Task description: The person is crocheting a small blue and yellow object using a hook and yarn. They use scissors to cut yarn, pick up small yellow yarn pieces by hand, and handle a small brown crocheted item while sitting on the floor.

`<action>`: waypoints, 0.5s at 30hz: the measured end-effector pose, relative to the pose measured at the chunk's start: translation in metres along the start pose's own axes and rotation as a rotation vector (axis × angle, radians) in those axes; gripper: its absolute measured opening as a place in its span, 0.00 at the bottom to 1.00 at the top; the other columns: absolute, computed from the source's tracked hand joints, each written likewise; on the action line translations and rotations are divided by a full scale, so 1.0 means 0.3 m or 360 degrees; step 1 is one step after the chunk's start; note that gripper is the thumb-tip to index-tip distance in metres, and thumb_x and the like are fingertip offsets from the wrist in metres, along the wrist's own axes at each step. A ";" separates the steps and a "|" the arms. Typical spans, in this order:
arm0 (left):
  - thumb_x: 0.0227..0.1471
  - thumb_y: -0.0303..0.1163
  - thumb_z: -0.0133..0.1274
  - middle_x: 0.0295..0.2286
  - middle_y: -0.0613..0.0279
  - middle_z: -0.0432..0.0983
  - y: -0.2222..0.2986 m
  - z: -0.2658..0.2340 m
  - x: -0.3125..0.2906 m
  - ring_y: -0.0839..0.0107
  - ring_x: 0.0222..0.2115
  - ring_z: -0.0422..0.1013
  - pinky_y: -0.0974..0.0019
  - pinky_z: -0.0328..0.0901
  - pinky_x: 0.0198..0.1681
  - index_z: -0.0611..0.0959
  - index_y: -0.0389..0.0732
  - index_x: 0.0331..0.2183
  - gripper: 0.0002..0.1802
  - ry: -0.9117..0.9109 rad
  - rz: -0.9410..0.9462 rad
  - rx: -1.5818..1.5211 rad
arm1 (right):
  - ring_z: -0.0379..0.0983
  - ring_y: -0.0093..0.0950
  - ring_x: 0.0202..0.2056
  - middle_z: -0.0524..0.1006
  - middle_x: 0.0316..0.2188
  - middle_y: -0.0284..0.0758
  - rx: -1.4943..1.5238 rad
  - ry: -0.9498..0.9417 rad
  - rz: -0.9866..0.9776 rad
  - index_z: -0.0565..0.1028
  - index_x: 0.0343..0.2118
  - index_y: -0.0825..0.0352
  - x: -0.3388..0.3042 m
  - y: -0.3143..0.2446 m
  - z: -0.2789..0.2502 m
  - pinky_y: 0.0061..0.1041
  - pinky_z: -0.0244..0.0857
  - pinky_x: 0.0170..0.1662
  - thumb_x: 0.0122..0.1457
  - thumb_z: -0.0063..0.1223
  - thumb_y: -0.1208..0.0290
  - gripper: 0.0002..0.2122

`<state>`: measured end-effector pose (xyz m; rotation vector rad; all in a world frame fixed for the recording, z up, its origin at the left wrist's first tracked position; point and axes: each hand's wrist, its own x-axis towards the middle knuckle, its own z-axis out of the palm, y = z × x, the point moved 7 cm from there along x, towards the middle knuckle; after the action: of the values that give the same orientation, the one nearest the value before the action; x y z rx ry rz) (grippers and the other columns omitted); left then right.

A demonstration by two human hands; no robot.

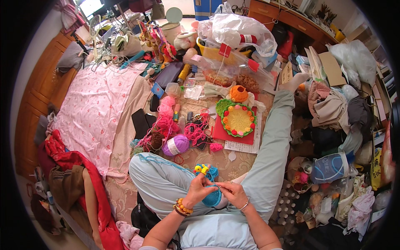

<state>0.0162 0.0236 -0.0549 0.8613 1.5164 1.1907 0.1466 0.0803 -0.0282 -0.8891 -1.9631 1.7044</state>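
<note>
A blue crocheted piece (212,199) hangs over my lap, its upper edge pinched between the thumb and fingers of my left hand (196,192). At that same edge, my right hand (234,194) has its fingertips pressed together; what they hold is too small to make out. Just beyond my left fingers is a small yellow crocheted figure (201,169), with a loose tangle of blue yarn (213,173) beside it. Strands of blue yarn (160,161) run across my bent left leg.
Ahead lie a purple yarn ball (176,145), pink yarn (166,111) and a dark case (143,123). A yellow crocheted round with a flowered green rim (238,120) rests on a red folder (227,135). Bags and cloths crowd the right; a pink sheet (98,108) spreads left.
</note>
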 end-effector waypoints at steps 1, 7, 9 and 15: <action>0.38 0.23 0.60 0.21 0.69 0.71 0.013 0.006 0.000 0.85 0.22 0.64 0.80 0.61 0.24 0.60 0.38 0.54 0.42 -0.0034 -0.0017 -0.0113 | 0.62 0.17 0.20 0.69 0.19 0.27 0.0078 0.0029 0.0053 0.74 0.41 0.66 0.000 0.006 0.002 0.15 0.56 0.23 0.52 0.49 0.79 0.12; 0.39 0.21 0.59 0.24 0.66 0.74 0.042 0.005 0.002 0.83 0.25 0.68 0.80 0.63 0.29 0.60 0.38 0.54 0.40 -0.0058 -0.0021 -0.0257 | 0.58 0.12 0.17 0.67 0.17 0.23 0.0743 0.0009 0.0471 0.73 0.43 0.67 -0.018 0.075 0.028 0.12 0.51 0.20 0.54 0.47 0.78 0.12; 0.39 0.22 0.59 0.24 0.66 0.74 0.038 0.004 0.003 0.83 0.25 0.69 0.80 0.63 0.29 0.61 0.37 0.54 0.39 -0.0058 -0.0034 -0.0292 | 0.57 0.11 0.17 0.66 0.17 0.23 0.0848 0.0015 0.0501 0.73 0.43 0.68 -0.019 0.075 0.033 0.11 0.50 0.19 0.55 0.47 0.78 0.12; 0.39 0.22 0.59 0.24 0.66 0.74 0.038 0.001 0.006 0.83 0.25 0.69 0.80 0.63 0.28 0.64 0.36 0.52 0.36 -0.0052 -0.0053 -0.0227 | 0.58 0.11 0.16 0.68 0.17 0.24 0.1016 0.0148 0.0621 0.74 0.41 0.69 -0.024 0.081 0.031 0.10 0.50 0.18 0.55 0.47 0.78 0.11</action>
<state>0.0157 0.0283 -0.0444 0.7542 1.3967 1.2389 0.1507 0.0701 -0.0529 -1.1065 -1.0993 2.2592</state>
